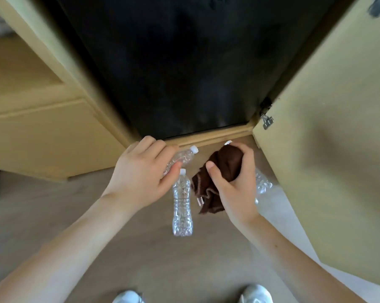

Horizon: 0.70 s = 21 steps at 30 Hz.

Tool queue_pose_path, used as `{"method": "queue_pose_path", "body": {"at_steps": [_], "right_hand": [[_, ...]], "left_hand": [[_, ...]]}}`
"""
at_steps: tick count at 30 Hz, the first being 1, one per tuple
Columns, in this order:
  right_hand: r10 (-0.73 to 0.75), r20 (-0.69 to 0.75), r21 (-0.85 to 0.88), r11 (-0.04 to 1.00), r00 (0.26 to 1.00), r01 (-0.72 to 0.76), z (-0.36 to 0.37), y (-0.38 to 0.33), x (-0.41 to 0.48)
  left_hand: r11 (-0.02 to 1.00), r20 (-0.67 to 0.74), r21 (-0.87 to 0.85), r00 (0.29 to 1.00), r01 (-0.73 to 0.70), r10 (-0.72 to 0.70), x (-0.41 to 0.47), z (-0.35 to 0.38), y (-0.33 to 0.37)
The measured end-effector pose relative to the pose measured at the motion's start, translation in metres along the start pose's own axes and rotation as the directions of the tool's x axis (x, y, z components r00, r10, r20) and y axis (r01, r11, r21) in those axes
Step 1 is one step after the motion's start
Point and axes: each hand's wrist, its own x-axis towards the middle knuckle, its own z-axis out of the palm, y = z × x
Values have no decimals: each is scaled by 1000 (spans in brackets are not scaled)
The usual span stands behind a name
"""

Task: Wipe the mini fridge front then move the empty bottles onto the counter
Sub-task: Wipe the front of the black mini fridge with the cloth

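1. Head view (only cam). The mini fridge front (173,73) filled the top of the frame: dark, glossy, set in a wood cabinet w/ the cabinet door (327,160) swung open on the right.
2. Three clear bottles sat low by the cabinet base.
   - The far bottle (184,157) was tilted, its white cap pointing toward the fridge.
   - The middle bottle (182,204) lay flat on the floor (141,248), cap toward the fridge. No hand was on it, though the left thumb was just beside its cap.
   - The right bottle (264,182) was mostly hidden behind the right hand, w/ only crinkled plastic & a cap showing.
3. The left hand (138,173) had its fingers curled over the far bottle's body & its thumb on the near side, a wrap-round hold at mid-body.
4. The right hand (235,189) had fingers & thumb bunched round a brown cloth (217,171), w/ a loose end hanging below. Couldn't tell if it also touched the right bottle.
5. Handling, my read:
   - The bottles looked empty & thin-walled, so v. light, easy to crush & apt to roll or slip.
   - Best taken at the ribbed mid-body or the neck under the cap, w/ a gentle squeeze.
   - The cloth was soft & limp, no help as a grip.
6. Stage, prob: wiping over, bottle pickup starting. The counter wasn't in view.
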Motion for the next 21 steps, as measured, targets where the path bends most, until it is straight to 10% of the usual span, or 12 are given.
{"method": "queue_pose_path", "body": {"at_steps": [21], "right_hand": [[-97,271,-201,967,958,155,-175,-596,-74]], "left_hand": [[935,85,-147,946,322,-313,84,-596,132]]}}
